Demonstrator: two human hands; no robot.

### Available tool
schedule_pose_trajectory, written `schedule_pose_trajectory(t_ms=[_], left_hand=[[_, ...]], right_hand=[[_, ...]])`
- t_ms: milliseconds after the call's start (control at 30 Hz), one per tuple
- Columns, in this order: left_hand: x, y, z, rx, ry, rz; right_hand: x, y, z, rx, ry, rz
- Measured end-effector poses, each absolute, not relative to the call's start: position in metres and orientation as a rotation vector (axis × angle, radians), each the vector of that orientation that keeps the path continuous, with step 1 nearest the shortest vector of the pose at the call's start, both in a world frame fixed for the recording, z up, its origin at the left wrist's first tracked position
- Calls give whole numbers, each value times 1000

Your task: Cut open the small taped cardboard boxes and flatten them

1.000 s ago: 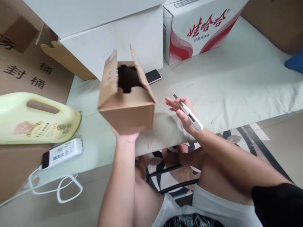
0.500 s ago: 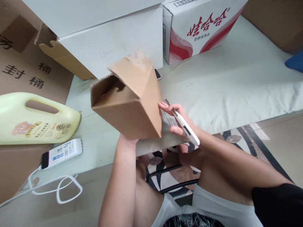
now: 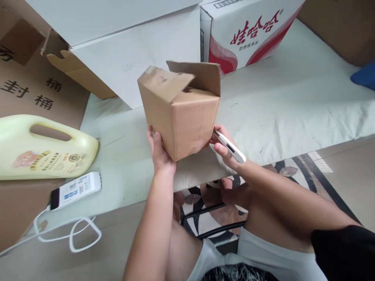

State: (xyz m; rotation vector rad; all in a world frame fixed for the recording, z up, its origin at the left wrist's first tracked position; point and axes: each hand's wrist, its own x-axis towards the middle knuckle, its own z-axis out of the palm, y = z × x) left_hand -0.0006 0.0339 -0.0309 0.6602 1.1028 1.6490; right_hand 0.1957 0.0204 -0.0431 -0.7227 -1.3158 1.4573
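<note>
A small brown cardboard box (image 3: 193, 125) is held up over the pale green cloth, tilted, with its top flaps partly raised. My left hand (image 3: 161, 154) grips its lower left side, thumb on the near face and fingers around the side. At the lower right of the box is my right hand (image 3: 224, 146), closed around a white utility knife (image 3: 230, 147). Its fingertips are at the box's edge, partly hidden behind it. Whether the knife's blade is out I cannot tell.
A yellow jug (image 3: 79, 146) and a white device with a cable (image 3: 76, 191) lie at left. Large white boxes (image 3: 117, 66) and a red-and-white water carton (image 3: 249, 39) stand behind. The cloth-covered surface (image 3: 293, 117) extends right; its front edge drops to the floor.
The cardboard box has turned and tipped so its flaps face up and away. My left hand has come into view on its left side; my right hand has moved against its lower right.
</note>
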Motion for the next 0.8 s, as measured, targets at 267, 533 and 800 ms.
schedule_pose_trajectory(t_ms=[267, 533, 800], left_hand=[[-10, 23, -43, 1441, 1253, 1561], [0, 16, -35, 1760, 1287, 1341], [-1, 19, -38, 1613, 1425, 1392]], right_hand=[[194, 21, -51, -958, -1139, 1451], [195, 23, -40, -1252, -978, 1251], [225, 28, -27, -1198, -993, 481]])
